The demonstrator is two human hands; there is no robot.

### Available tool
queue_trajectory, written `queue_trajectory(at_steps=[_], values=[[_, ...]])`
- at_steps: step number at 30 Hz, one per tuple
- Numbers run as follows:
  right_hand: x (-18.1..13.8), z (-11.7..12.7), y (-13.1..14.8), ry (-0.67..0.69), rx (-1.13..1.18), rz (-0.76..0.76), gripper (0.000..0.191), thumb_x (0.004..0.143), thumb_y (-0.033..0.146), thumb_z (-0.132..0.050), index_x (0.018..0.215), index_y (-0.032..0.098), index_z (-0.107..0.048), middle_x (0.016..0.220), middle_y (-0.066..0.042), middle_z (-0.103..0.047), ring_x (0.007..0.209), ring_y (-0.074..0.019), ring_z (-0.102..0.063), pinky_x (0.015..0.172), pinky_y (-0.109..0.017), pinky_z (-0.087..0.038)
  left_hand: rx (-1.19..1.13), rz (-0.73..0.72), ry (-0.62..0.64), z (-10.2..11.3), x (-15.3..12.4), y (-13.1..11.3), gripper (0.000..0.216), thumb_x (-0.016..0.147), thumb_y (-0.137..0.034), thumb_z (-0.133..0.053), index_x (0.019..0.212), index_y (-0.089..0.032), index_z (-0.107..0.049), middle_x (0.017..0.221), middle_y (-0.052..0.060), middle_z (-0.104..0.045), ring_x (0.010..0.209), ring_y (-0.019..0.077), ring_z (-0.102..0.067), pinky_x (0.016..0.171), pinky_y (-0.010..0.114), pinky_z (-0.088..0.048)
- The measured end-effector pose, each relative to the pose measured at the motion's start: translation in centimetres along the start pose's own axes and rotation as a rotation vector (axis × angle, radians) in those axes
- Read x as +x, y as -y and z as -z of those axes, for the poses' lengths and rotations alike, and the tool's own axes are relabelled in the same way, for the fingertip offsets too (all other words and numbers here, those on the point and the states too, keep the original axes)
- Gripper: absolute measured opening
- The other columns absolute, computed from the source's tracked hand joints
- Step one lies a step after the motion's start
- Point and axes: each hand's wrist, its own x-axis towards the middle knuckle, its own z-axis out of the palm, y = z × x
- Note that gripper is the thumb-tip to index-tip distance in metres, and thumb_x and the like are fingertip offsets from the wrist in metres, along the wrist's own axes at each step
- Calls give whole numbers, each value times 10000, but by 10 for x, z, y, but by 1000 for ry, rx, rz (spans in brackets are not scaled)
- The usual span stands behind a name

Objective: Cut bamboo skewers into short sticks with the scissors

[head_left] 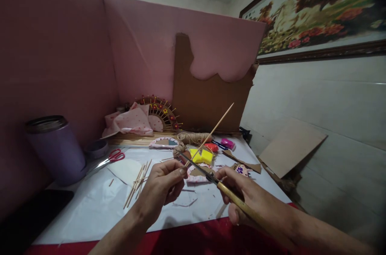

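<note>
Between thumb and fingers my left hand (165, 184) pinches the lower end of a thin wooden skewer (217, 125), which slants up to the right to a pointed tip. My right hand (244, 192) is wrapped round the long yellowish handles of a pair of scissors (211, 175). The dark blades lie across the skewer close to my left fingertips; whether they touch it I cannot tell. Under the hands are a white-edged cardboard piece (200, 174) and small scraps. Several cut sticks (139, 184) lie in a loose pile left of my left hand.
Red-handled scissors (117, 155), a roll of tape (98, 149) and a purple tumbler (57, 154) stand or lie at left. Behind are twine (193, 138), yellow packets (202, 156), a decorated half-round (163, 108) and pink cloth (129, 120). A cardboard sheet (208, 102) leans at the back.
</note>
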Motion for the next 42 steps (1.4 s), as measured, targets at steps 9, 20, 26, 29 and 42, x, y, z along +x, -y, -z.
queue_trajectory(at_steps=[9,20,26,29,42], values=[[2,0,-6,23,18,58,443,682,412,-695,993,212,-451,707,54,-469,574,-90,-395,550,-212,-339,-11,16,-5,-1,-2,-3,217,754,-301,-584,627,-154,-485,391,-92,-324,357,22,-192,373,176,-88],[3,-3,-8,51,60,75,418,720,437,-665,1007,210,-463,693,56,-487,527,-75,-412,517,-206,-333,10,-6,-5,-1,-2,-3,209,741,-317,-594,639,-147,-527,387,-84,-327,356,27,-201,370,175,-101],[1,-12,0,-26,19,30,285,751,326,-637,959,219,-474,678,49,-535,585,-100,-477,549,-213,-362,63,-53,-34,1,0,-1,267,717,-382,-628,629,-142,-551,406,-83,-329,365,29,-221,370,171,-119],[0,-16,2,-46,10,13,255,745,293,-623,929,222,-461,684,33,-575,606,-118,-507,556,-225,-375,85,-80,-47,1,0,-1,301,713,-400,-636,592,-143,-538,394,-86,-312,365,30,-222,369,173,-124],[-2,-18,-12,-106,-65,139,321,634,343,-709,821,219,-480,612,52,-509,569,-119,-449,523,-232,-345,-290,296,279,13,-2,-2,282,641,-249,-695,537,-161,-449,361,-89,-325,310,0,-115,319,154,-75]])
